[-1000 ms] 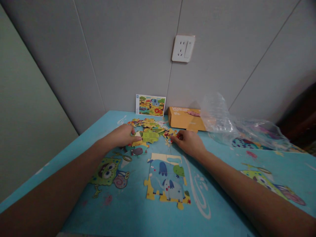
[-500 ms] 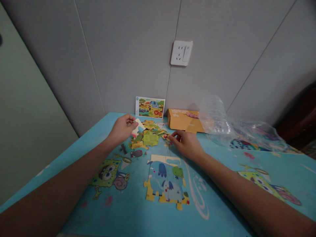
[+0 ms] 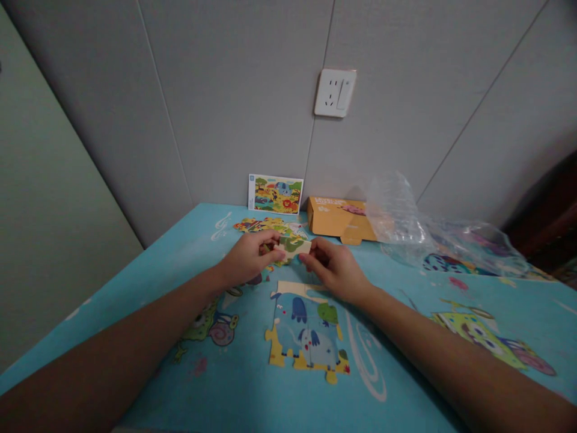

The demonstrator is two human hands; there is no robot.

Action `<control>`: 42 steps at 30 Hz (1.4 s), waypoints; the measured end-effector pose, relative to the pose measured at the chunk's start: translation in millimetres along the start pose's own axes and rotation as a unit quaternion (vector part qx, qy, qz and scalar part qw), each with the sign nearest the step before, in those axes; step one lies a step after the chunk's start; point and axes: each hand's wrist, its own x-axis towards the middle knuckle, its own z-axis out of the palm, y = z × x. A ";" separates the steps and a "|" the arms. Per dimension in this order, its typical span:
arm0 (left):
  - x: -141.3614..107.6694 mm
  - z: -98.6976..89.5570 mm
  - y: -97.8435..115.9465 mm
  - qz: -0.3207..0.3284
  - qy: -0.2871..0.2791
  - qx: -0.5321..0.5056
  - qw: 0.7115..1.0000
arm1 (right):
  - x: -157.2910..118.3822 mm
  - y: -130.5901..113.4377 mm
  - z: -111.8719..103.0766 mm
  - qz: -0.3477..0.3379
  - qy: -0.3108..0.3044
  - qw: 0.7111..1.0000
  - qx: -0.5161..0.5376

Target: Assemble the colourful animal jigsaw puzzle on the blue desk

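- what changed?
- the left hand [image 3: 247, 258] came to the right hand [image 3: 340, 267]; both pinched one puzzle piece [image 3: 294, 246] between nearly closed fingers [image 3: 274, 257], near the pile [image 3: 255, 225].
- so?
- both hands handled it together.

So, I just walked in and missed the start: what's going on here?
A person's left hand and right hand together hold a pale-and-green puzzle piece by the loose pieces. Nearer the person, a joined elephant section lies on the blue cloth. Behind the loose pieces, a picture card stands by the wall, next to an orange box.
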 end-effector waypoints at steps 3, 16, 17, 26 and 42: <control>2.7 -0.6 -0.9 0.014 0.053 -0.006 0.998 | 0.5 3.1 -0.6 0.030 -0.009 0.999 0.029; 19.3 -50.3 -80.1 -0.185 0.332 0.191 0.905 | 5.6 42.3 -16.8 0.205 0.041 0.963 -0.169; 19.8 -52.8 -83.1 -0.205 0.327 0.189 0.903 | 6.3 44.2 -16.5 0.221 0.036 0.958 -0.177; 24.7 -58.5 -85.6 -0.213 0.316 0.087 0.921 | 8.5 51.2 -10.9 0.288 0.059 0.946 -0.134; 0.7 -67.1 -79.5 -0.250 0.426 0.006 0.870 | -5.5 47.8 -27.1 0.279 0.250 0.915 0.149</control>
